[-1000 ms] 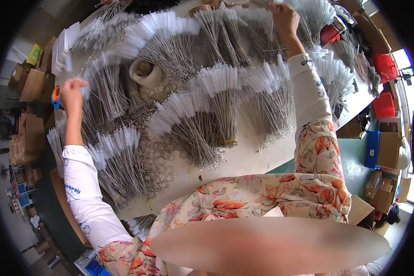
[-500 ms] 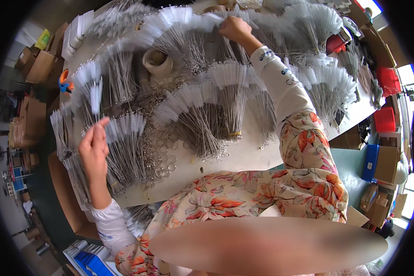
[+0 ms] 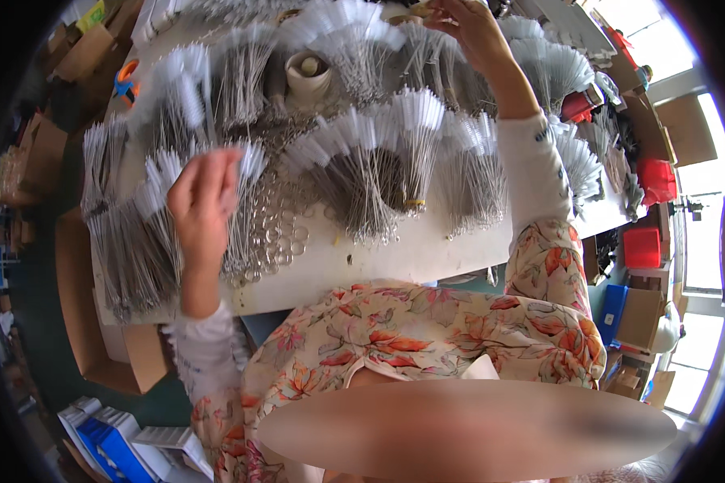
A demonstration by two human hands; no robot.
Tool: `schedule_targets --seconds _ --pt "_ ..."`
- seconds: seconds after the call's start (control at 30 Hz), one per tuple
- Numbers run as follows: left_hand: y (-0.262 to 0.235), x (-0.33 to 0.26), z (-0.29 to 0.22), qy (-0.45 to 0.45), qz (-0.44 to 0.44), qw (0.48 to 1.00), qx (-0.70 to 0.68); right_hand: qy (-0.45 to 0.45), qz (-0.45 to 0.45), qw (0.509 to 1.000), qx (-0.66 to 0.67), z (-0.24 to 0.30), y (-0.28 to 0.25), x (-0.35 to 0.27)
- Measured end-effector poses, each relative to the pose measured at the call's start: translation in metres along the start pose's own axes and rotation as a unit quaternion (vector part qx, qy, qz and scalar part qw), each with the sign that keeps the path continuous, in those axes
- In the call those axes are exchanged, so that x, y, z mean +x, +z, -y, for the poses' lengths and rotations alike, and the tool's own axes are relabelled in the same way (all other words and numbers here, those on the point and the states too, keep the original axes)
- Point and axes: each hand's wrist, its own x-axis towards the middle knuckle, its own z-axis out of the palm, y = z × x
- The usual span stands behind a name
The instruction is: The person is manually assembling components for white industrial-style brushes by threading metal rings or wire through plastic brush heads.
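My left hand point(image 3: 204, 205) is at the left of the table, slightly blurred, its fingers closed together. Just beyond it rises the white head of a wire-stemmed brush point(image 3: 190, 106); whether its stem runs into my fingers is hidden. Around that hand stand fanned bundles of the same brushes point(image 3: 141, 241). My right hand point(image 3: 469, 32) reaches to the far edge of the view with bent fingers. A small tan-yellow thing point(image 3: 420, 9) shows at its fingertips, too little to name. A brush bundle tied with a yellow band point(image 3: 415, 202) lies mid-table.
Loose metal rings point(image 3: 280, 241) are spread over the white table point(image 3: 330, 278). A white round container point(image 3: 308, 84) stands among the bundles. Orange-handled scissors point(image 3: 126, 83) lie at the far left. A cardboard box point(image 3: 133, 370) sits below the left edge, red bins point(image 3: 643, 247) at the right.
My right hand has moved farther out and to the right. My left hand has shifted right and slightly outward. The whole view has tilted and shifted too.
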Motion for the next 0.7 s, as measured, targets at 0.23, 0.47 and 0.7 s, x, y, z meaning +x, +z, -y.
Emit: schedule_targets --seconds 0.23,0.47,0.7 --pt "0.089 0.024 0.026 0.256 0.068 0.958 0.108 0.139 0.251 0.956 -0.062 0.036 0.114 -0.137" --pt "0.084 -0.003 0.064 0.37 0.08 0.907 0.184 0.13 0.046 0.988 0.069 -0.027 0.073 -0.196" --pt "0.099 -0.064 0.1 0.394 0.168 0.857 0.286 0.236 0.032 0.893 0.381 -0.033 0.047 -0.226"
